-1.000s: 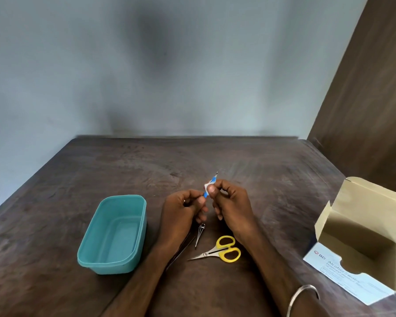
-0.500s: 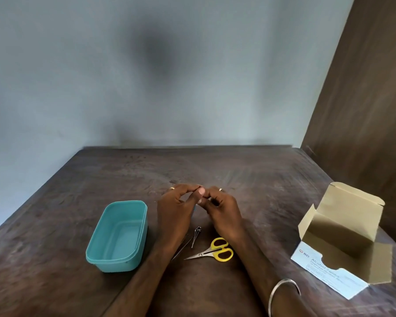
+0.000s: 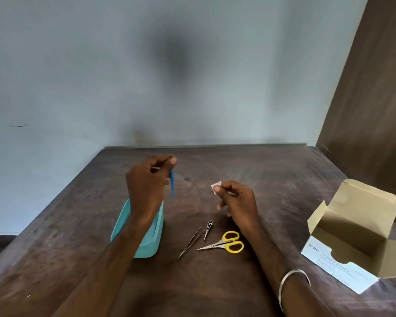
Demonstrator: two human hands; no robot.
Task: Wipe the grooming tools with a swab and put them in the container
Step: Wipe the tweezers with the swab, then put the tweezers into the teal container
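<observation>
My left hand [image 3: 146, 186] is raised above the teal container [image 3: 154, 236] and pinches a thin blue tool [image 3: 172, 184] by its top end, so the tool hangs downward. Off to the right, my right hand [image 3: 236, 202] pinches a small white swab [image 3: 215, 186] between thumb and forefinger. On the table lie metal tweezers [image 3: 191, 242], a small pointed metal tool [image 3: 208, 228] and yellow-handled scissors [image 3: 226, 243]. My left forearm hides much of the container.
An open cardboard box of alcohol swabs [image 3: 352, 236] stands at the right side of the dark wooden table [image 3: 261, 170]. A grey wall rises behind the table, and a brown panel runs along its right edge.
My hands were together at the middle working on the blue tool with the swab. They have parted: the left rose leftward over the container with the tool, the right kept the swab.
</observation>
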